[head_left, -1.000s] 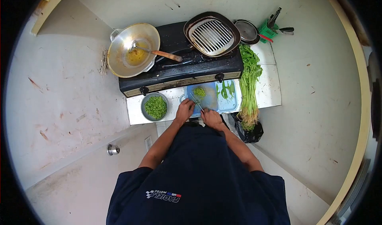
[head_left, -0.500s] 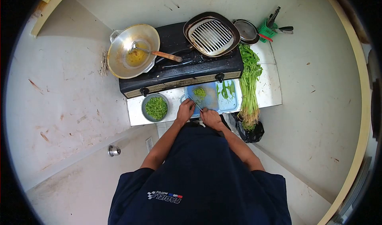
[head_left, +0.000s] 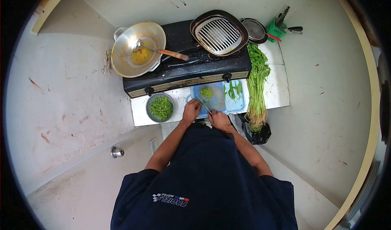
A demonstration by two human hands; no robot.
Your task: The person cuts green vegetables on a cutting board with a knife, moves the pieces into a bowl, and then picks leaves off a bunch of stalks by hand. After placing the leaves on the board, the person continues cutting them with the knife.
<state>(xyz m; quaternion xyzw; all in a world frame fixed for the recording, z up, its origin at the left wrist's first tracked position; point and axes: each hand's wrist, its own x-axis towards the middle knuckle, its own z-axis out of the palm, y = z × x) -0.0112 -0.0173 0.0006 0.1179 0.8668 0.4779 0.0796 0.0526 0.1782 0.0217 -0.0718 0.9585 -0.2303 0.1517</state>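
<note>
My right hand [head_left: 220, 120] is closed around the handle of a knife [head_left: 203, 103], its blade slanting up and left over a blue cutting board [head_left: 218, 104]. My left hand [head_left: 191, 111] rests at the board's near left edge, left of the blade, fingers drawn together; whatever they hold is too small to make out. A small heap of chopped greens [head_left: 206, 92] lies on the board just beyond the blade tip. Several whole green leaves [head_left: 232, 90] lie on the light blue right part. Left of my left hand, a grey bowl [head_left: 172, 112] holds finely chopped greens [head_left: 161, 108].
Behind the board stands a black gas stove [head_left: 179, 77] bearing a wok [head_left: 118, 61] with a wooden-handled spatula [head_left: 173, 55] and a grill pan [head_left: 195, 26]. A bundle of rooted leafy greens [head_left: 256, 83] lies right, above a black plastic bag [head_left: 260, 136]. A green basket [head_left: 273, 31] holds utensils.
The knife blade has swung to point farther up the board, and more of it shows beside my left hand. The whole view has shifted slightly.
</note>
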